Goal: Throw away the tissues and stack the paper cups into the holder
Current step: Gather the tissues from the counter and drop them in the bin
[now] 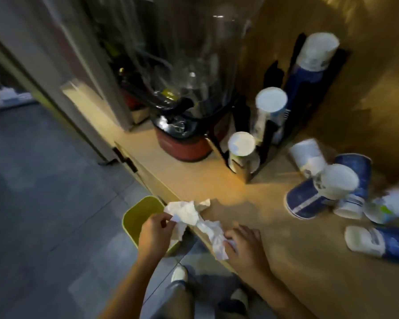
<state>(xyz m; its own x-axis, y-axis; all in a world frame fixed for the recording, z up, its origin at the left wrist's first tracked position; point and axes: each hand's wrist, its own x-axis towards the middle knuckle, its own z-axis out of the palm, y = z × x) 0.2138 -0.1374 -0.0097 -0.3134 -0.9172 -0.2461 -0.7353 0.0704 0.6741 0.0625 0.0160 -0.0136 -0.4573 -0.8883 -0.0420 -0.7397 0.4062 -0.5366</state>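
Head view: left hand point(156, 233) pinches one end of crumpled white tissues point(194, 217); right hand point(244, 246) clutches the other end at the wooden counter point(251, 196) edge; yellow-green plastic bin point(138, 214) sits below; scattered blue-and-white paper cups point(327, 187) lie well right.

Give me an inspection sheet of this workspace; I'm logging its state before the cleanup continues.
Surface: wooden counter, lit from above; picture blurred.
Job's things: crumpled tissues at the counter edge, above a green bin on the floor; black cup holder with three stacks of cups in it; loose paper cups lying and standing to its right.
Clutter: clear water jug on a red base left of the holder.
Hands: left hand and right hand both grip the tissues.
Cables: nothing seen.
Surroundings: grey tiled floor, the person's shoes below.
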